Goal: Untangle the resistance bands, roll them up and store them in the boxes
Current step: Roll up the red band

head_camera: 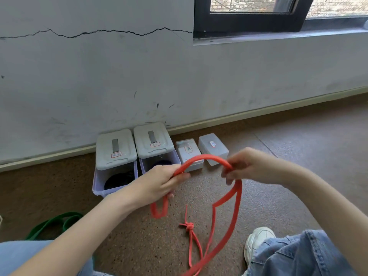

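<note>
A red resistance band (205,157) arches between my two hands above the floor. My left hand (159,183) grips one part of it, and a short loop hangs below that fist. My right hand (245,166) grips the other side, from which the band drops down to the floor toward my right knee. A knot (189,226) sits in a thin red strand on the floor. A green band (55,224) lies on the floor at the left. Two large lidded boxes (115,156) (154,144) stand by the wall, each with something dark inside.
Two small translucent boxes (189,154) (213,148) stand to the right of the large ones, along the baseboard. My jeans-clad knees and a white shoe (258,242) are at the bottom. Brown carpet stretches to the right under a window.
</note>
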